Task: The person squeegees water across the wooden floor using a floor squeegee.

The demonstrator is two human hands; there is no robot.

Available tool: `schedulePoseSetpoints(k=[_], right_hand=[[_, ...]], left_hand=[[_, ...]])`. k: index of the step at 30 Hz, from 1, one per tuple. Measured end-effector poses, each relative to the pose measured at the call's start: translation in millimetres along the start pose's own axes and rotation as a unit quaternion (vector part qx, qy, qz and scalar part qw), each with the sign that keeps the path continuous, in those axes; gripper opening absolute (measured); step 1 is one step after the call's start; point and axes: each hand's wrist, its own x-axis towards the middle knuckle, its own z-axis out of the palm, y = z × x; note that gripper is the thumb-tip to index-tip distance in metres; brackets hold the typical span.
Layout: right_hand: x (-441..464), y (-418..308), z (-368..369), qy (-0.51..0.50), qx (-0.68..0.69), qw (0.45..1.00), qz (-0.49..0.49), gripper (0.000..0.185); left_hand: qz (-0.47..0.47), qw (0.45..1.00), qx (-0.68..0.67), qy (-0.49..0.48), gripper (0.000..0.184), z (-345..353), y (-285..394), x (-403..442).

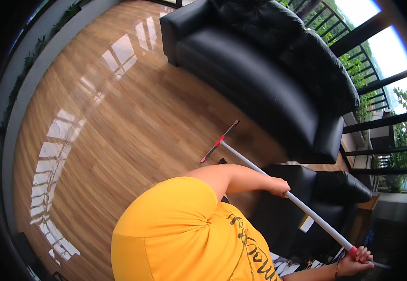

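Observation:
A long white pole (pixel 250 164) slants across the view from the wooden floor to the lower right. At its far end is a narrow bar-shaped head (pixel 212 150) with a red centre and red tips, lying on the floor near the sofa. My left hand (pixel 279 186) is wrapped round the middle of the pole, with that arm stretched across my yellow shirt. Lower right, my right hand (pixel 359 261) grips the near end of the pole beside its red section (pixel 352 251). The fingers of both hands are closed.
A long black sofa (pixel 255 70) stands beyond the mop head. Under the pole is a black armchair (pixel 283 206). Dark-framed windows and a railing (pixel 369 70) line the right side. A pale ledge (pixel 21 107) curves along the left edge. Light reflects off the wooden floor (pixel 119 126).

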Motion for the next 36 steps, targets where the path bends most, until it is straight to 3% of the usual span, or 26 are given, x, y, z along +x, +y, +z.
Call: schedulePoseSetpoints(k=[3,5,11,15,19,22,23,24,28,30,33,36], right_hand=[[71.5,67.8,5.4,0.049,-0.051,0.997,-0.005,0.044],[126.2,115.4,-3.4,-0.003,-0.017,1.000,0.026,0.044],[303.1,289.2,21.8,-0.015,-0.013,0.998,0.062,0.051],[389.4,375.8,84.8,-0.163,0.084,0.977,0.105,0.058],[424.2,458.2,177.4,-0.290,0.251,0.912,0.144,0.050],[405.6,511.2,267.5,-0.326,0.307,0.873,0.193,0.050],[382.1,526.1,300.9,-0.323,0.273,0.891,0.162,0.054],[363.1,539.4,324.3,-0.335,0.313,0.862,0.216,0.058],[207.9,539.7,403.6,-0.278,0.323,0.880,0.210,0.054],[120.7,540.7,403.8,-0.225,0.307,0.886,0.266,0.048],[25.5,550.7,357.7,-0.173,0.299,0.865,0.363,0.044],[57.9,529.1,296.5,-0.076,0.268,0.887,0.369,0.044]], left_hand=[[0.000,1.000,-0.008,-0.004,0.030,-32.2,-42.9,68.3],[-0.032,0.999,-0.003,-0.023,0.028,-53.8,-70.2,112.8],[-0.110,0.987,-0.063,0.095,0.021,-114.1,-168.9,209.7],[-0.159,0.956,-0.042,0.244,0.018,-168.8,-215.8,215.3],[-0.194,0.915,-0.019,0.353,0.018,-223.3,-258.5,167.5],[-0.258,0.882,0.005,0.395,0.018,-260.3,-276.4,99.9],[-0.280,0.870,0.009,0.404,0.018,-268.2,-286.9,73.0],[-0.295,0.861,0.022,0.414,0.018,-274.5,-296.5,43.0],[-0.362,0.809,0.104,0.451,0.016,-271.5,-327.0,-99.6],[-0.423,0.793,0.128,0.419,0.012,-251.9,-347.0,-178.9],[-0.516,0.812,0.066,0.265,0.010,-225.0,-360.4,-259.9],[-0.484,0.851,0.079,0.186,0.017,-225.4,-325.3,-217.6]])
